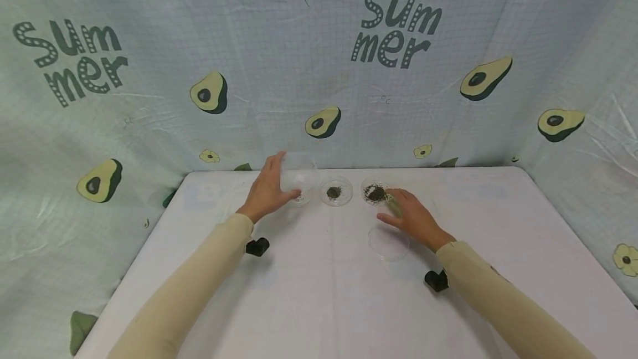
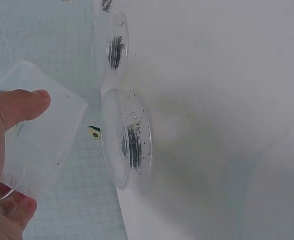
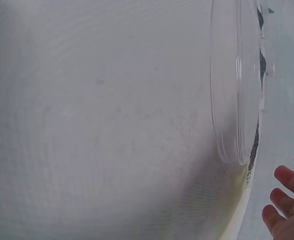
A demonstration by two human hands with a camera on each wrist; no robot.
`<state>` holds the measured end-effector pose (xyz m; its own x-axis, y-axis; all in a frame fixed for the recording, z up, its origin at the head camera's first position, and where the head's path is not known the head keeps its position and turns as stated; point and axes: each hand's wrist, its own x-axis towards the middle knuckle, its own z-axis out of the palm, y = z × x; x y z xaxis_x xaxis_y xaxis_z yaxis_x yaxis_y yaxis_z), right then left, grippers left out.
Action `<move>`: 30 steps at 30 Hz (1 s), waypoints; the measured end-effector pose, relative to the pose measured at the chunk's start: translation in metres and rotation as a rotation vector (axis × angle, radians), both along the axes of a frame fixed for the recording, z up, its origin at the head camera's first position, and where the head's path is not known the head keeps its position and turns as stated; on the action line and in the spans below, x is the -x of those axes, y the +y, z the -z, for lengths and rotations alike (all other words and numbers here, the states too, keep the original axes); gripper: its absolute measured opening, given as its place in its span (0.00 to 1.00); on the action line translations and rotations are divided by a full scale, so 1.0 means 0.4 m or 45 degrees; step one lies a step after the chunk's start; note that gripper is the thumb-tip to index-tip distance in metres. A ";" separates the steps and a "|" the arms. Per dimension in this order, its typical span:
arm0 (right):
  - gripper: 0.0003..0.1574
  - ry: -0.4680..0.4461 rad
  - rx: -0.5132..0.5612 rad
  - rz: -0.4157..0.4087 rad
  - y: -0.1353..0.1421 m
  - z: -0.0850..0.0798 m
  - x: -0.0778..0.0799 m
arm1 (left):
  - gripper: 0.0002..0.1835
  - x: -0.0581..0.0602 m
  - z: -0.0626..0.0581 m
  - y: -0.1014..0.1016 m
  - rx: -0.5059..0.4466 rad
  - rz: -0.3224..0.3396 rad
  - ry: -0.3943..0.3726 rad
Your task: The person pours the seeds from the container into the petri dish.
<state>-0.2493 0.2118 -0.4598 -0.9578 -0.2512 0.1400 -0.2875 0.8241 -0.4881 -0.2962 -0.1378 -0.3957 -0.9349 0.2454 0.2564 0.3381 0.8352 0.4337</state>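
Note:
My left hand [image 1: 269,188] spans a translucent, straight-sided plastic container [image 2: 54,125], thumb on one side and fingers on the other. A few dark specks mark its wall. It overlaps the leftmost clear round dish [image 2: 117,145], which holds dark dried bits. My right hand [image 1: 411,216] is spread beside the rightmost dish [image 1: 375,193], fingertips at its edge and thumb apart. Dark dried bits lie heaped in that dish. Below the right thumb, a clear round dish or lid [image 1: 389,244] lies on the table. Only fingers [image 3: 285,202] of the right hand show in its wrist view.
Between the hands stands the middle dish [image 1: 336,191] with a small dark heap. The white table [image 1: 319,303] ends at a hanging cloth [image 1: 259,60] printed with avocados and lettering. Loose specks lie near the left dish.

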 end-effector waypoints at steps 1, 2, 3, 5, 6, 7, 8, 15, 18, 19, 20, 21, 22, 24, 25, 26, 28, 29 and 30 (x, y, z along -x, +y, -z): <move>0.48 0.004 0.001 -0.004 0.000 0.000 -0.002 | 0.54 0.000 0.001 -0.003 -0.001 -0.006 -0.005; 0.48 0.007 0.001 -0.007 0.001 0.000 -0.003 | 0.54 0.000 0.002 -0.005 -0.005 -0.011 -0.009; 0.48 0.006 0.002 -0.008 0.001 0.000 -0.005 | 0.54 -0.001 0.002 -0.008 -0.008 -0.014 -0.009; 0.48 0.006 -0.004 -0.011 0.002 0.000 -0.007 | 0.54 0.000 0.005 -0.013 -0.004 -0.016 -0.004; 0.48 0.004 -0.006 -0.013 0.003 0.000 -0.009 | 0.54 0.001 0.006 -0.016 -0.002 -0.017 -0.001; 0.48 0.001 -0.007 -0.016 0.004 0.000 -0.011 | 0.54 0.001 0.008 -0.018 -0.001 -0.022 0.000; 0.47 -0.001 -0.010 -0.017 0.005 0.000 -0.013 | 0.54 0.002 0.009 -0.020 -0.002 -0.027 0.002; 0.46 0.022 -0.020 -0.038 0.010 0.002 -0.021 | 0.54 0.002 0.011 -0.039 -0.020 -0.051 -0.017; 0.46 0.018 -0.023 -0.049 0.013 0.000 -0.022 | 0.54 0.001 0.010 -0.046 -0.034 -0.065 -0.029; 0.46 0.016 -0.027 -0.054 0.015 0.001 -0.023 | 0.54 0.002 0.009 -0.048 -0.044 -0.069 -0.036; 0.46 0.011 -0.027 -0.058 0.015 0.000 -0.023 | 0.54 0.002 0.009 -0.050 -0.047 -0.072 -0.042; 0.47 0.004 -0.026 -0.061 0.016 0.000 -0.024 | 0.54 0.002 0.010 -0.052 -0.051 -0.077 -0.049; 0.46 0.001 -0.023 -0.069 0.017 0.000 -0.024 | 0.54 0.002 0.010 -0.054 -0.053 -0.084 -0.053; 0.46 -0.007 -0.023 -0.076 0.019 0.001 -0.027 | 0.54 0.003 0.012 -0.057 -0.054 -0.095 -0.061; 0.46 -0.014 -0.018 -0.078 0.019 0.001 -0.029 | 0.54 0.003 0.013 -0.059 -0.052 -0.102 -0.063; 0.46 -0.022 -0.015 -0.077 0.020 0.001 -0.031 | 0.54 0.003 0.014 -0.061 -0.048 -0.107 -0.066; 0.46 -0.027 -0.015 -0.076 0.021 0.003 -0.033 | 0.54 0.002 0.016 -0.064 -0.050 -0.116 -0.068; 0.46 -0.027 -0.018 -0.076 0.021 0.004 -0.034 | 0.54 0.001 0.018 -0.066 -0.047 -0.121 -0.071; 0.46 -0.027 -0.017 -0.077 0.022 0.005 -0.035 | 0.54 0.001 0.019 -0.068 -0.045 -0.124 -0.072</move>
<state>-0.2353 0.2206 -0.4619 -0.9434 -0.3107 0.1159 -0.3268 0.8120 -0.4836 -0.2964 -0.1650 -0.4033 -0.9672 0.1440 0.2093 0.2299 0.8469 0.4796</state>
